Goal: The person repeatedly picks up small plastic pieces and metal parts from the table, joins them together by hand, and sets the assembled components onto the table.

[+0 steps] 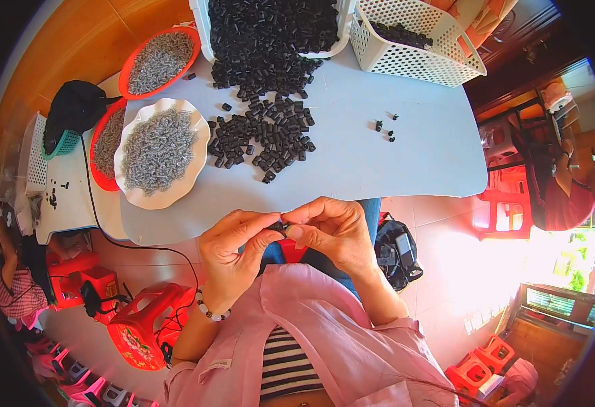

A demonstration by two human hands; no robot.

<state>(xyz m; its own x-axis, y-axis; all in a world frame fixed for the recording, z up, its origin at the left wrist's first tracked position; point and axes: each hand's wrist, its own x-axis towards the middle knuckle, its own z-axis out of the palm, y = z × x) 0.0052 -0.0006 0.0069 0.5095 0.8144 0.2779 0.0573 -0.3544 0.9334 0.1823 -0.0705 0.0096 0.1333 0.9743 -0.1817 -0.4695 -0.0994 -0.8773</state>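
My left hand and my right hand meet in front of the table's near edge, fingertips pinched together. Between them is a small black plastic part, mostly covered by the fingers, so its exact shape is hidden. Beyond the hands, a loose spread of short black plastic pieces covers the middle of the table. To its left stands a cream plate with a wavy rim, heaped with small silvery pieces that look like springs.
A white tub spills black pieces onto the pale table. A perforated white basket stands at the back right. Red bowls of silvery pieces sit at left. Red stools and a black backpack are on the floor.
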